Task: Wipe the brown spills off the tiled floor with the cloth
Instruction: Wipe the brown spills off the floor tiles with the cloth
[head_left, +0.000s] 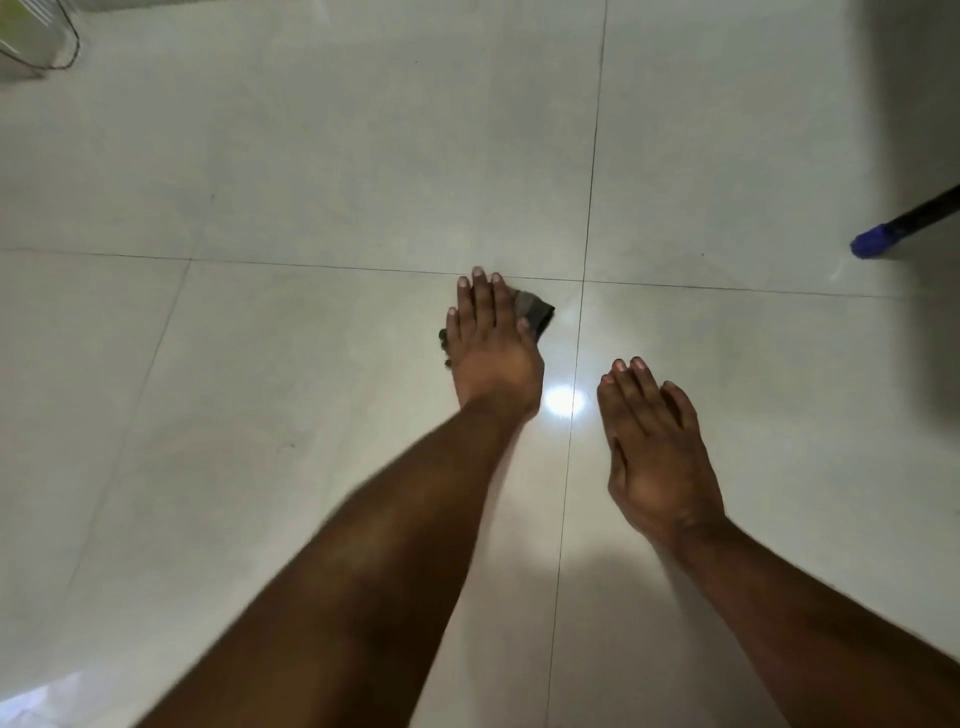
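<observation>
My left hand (491, 345) lies flat, palm down, on a small dark grey cloth (535, 310) and presses it against the pale tiled floor (311, 182), just below a grout crossing. Only the cloth's right corner and a bit of its left edge show past my fingers. My right hand (657, 452) rests flat on the tile to the right and nearer to me, fingers together, holding nothing. No brown spill is plainly visible around the cloth; a few tiny dark specks dot the tiles.
A black handle with a blue tip (878, 243) reaches in from the right edge, beside a dark shadowed object. A pale wire-framed thing (36, 41) sits at the top left corner. A bright light glare (562, 401) reflects between my hands.
</observation>
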